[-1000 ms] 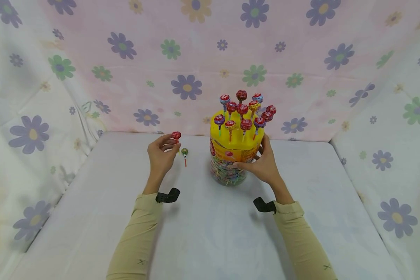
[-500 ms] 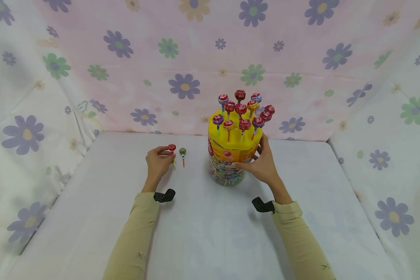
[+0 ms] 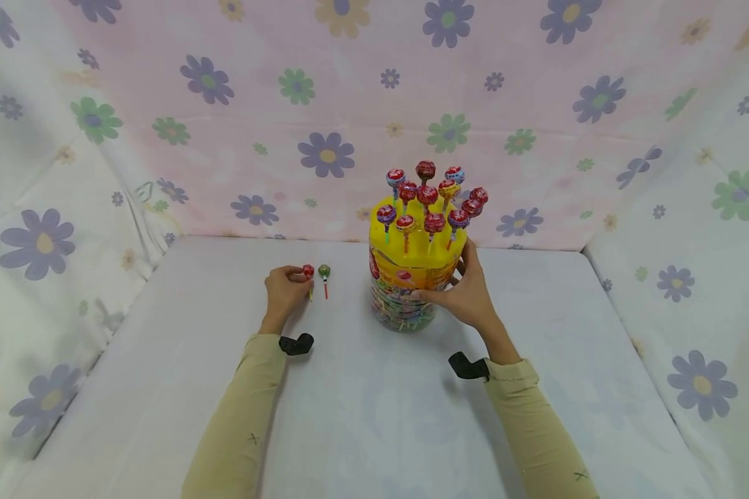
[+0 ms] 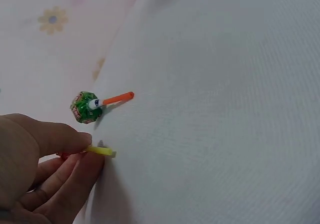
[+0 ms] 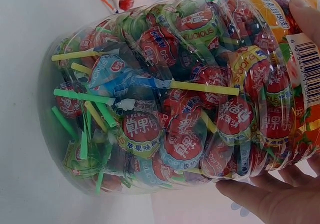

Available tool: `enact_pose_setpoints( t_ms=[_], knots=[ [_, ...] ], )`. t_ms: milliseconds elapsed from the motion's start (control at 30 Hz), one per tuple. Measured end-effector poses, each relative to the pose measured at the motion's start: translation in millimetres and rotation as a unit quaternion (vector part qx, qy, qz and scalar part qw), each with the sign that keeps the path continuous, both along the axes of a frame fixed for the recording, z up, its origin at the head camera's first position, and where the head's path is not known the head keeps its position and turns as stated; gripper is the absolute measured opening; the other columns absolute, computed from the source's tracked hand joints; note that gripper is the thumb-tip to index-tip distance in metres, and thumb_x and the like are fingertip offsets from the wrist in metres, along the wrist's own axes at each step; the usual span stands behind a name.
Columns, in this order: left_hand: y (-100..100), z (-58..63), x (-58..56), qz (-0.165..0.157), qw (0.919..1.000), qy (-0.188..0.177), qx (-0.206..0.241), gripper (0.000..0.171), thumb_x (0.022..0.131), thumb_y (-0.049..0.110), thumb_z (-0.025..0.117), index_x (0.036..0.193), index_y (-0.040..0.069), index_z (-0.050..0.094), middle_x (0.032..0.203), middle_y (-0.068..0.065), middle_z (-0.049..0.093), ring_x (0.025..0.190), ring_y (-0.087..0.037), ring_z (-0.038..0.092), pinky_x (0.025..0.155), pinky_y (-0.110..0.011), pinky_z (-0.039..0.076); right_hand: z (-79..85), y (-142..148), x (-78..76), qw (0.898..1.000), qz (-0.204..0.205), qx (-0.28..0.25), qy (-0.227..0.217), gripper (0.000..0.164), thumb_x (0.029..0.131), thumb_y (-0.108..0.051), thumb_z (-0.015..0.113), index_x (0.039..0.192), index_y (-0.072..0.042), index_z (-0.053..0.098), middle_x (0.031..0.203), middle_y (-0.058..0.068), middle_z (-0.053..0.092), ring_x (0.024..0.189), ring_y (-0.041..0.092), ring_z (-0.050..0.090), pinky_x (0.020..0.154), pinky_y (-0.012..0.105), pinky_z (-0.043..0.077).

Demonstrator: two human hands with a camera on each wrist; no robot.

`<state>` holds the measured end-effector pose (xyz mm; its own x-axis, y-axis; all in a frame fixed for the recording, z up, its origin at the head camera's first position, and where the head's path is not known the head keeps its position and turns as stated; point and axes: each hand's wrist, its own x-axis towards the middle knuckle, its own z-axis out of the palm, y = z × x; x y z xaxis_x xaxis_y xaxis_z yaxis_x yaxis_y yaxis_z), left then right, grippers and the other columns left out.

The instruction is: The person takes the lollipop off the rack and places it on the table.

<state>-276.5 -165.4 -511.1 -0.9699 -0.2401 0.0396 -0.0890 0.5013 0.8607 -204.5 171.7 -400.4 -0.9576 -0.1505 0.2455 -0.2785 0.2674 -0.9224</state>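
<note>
Red lollipop pinched by the left hand low over the table, fingers curled round it, yellow stick poking out between thumb and forefinger in the left wrist view. Lies just left of a green lollipop with an orange stick — that one flat on the cloth, near the fingertips but apart from them. Red head mostly hidden behind the fingers in the wrist view.

Right hand wrapped round the side of a clear plastic jar, thumb on the front, fingers curled behind and beneath — a firm hold on the wall, label with a barcode under the upper fingers. Jar upright on the table, to the right of the two loose lollipops, well apart from them. Packed full of wrapped lollipops in red, green and blue with green and yellow sticks. Capped by a yellow lid with many more lollipops stuck upright in it, mostly red-wrapped.

Beige sleeves on both forearms, a black strap at each wrist. White cloth over the table, flowered fabric hung behind and to both sides.
</note>
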Motion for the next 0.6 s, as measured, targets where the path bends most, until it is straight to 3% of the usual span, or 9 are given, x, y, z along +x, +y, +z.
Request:
enact_pose_setpoints(
  t_ms=[300,600],
  knots=[
    [3.0,1.5,0.6,-0.01,0.9997,0.017,-0.016,0.036,0.084,0.001,0.075,0.117,-0.012,0.067,0.099,-0.027,0.073,0.088,-0.036,0.071,0.059,-0.014,0.049,1.3,-0.5,0.5,1.0,-0.001,0.0,0.003,0.104,0.078,-0.001,0.086,0.158,-0.011,0.02,0.151,0.019,0.04,0.137,0.041,0.045,0.11,0.063,0.044],
    [3.3,2.4,2.0,-0.014,0.9996,0.007,-0.024,0.037,0.085,0.005,0.078,0.118,-0.011,0.067,0.098,-0.027,0.073,0.089,-0.037,0.071,0.061,-0.016,0.049,1.0,0.2,-0.1,1.0,0.001,0.0,0.004,0.105,0.078,-0.001,0.086,0.159,-0.011,0.02,0.152,0.019,0.039,0.138,0.04,0.045,0.11,0.062,0.044]
  ],
)
